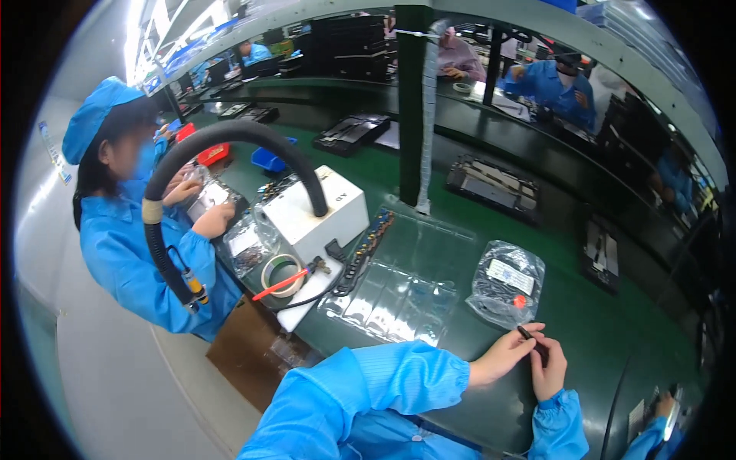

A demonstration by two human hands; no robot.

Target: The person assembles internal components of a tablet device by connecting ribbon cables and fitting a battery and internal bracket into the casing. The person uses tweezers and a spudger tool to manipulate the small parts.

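My left hand (502, 358) and my right hand (550, 369) meet just in front of a clear plastic bag (502, 270). Between their fingers is a slim black piece (525, 333), too small and too covered to name. Both hands are closed on it, the left from one side and the right from the other. The bag holds dark contents and bears a white label and a round orange-red sticker. Left of my hands, a clear plastic blister tray (391, 310) lies flat on the green bench (475, 230).
A white box (326, 211) with a bent black hose (230, 130) stands left, beside a tape roll (284, 274) and a red-handled tool (280, 289). A green post (414, 107) rises ahead. Flat device units (492, 186) lie beyond. A co-worker (142, 230) sits at left; another person's hand (665, 405) shows lower right.
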